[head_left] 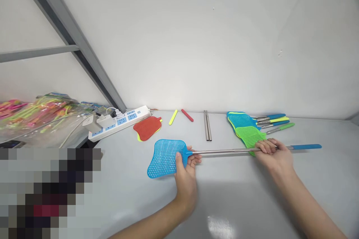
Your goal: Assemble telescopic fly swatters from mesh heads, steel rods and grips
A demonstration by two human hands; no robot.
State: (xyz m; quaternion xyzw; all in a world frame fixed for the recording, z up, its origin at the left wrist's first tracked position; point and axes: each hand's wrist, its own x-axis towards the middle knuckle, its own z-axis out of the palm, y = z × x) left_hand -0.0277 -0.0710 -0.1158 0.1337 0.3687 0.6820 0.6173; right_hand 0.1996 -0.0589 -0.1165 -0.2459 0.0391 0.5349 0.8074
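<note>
A blue fly swatter (165, 158) with an extended metal telescopic rod lies level across both hands, above the grey table. My left hand (187, 168) grips the base of its perforated head, thumb on top and fingers beneath. Around the rod, close to the blue handle (307, 146), my right hand (273, 153) is closed. Just behind the right hand lies a green fly swatter (249, 136), overlapping a blue fly swatter head (239, 120); several handles point right from this pile.
Along the wall lie red swatter heads (147, 128), a yellow handle (173, 117), a red handle (187, 115) and two metal rods (207, 126). A power strip (120, 123) with chargers stands left, beside bagged colourful goods (42, 114). The lower left is pixelated.
</note>
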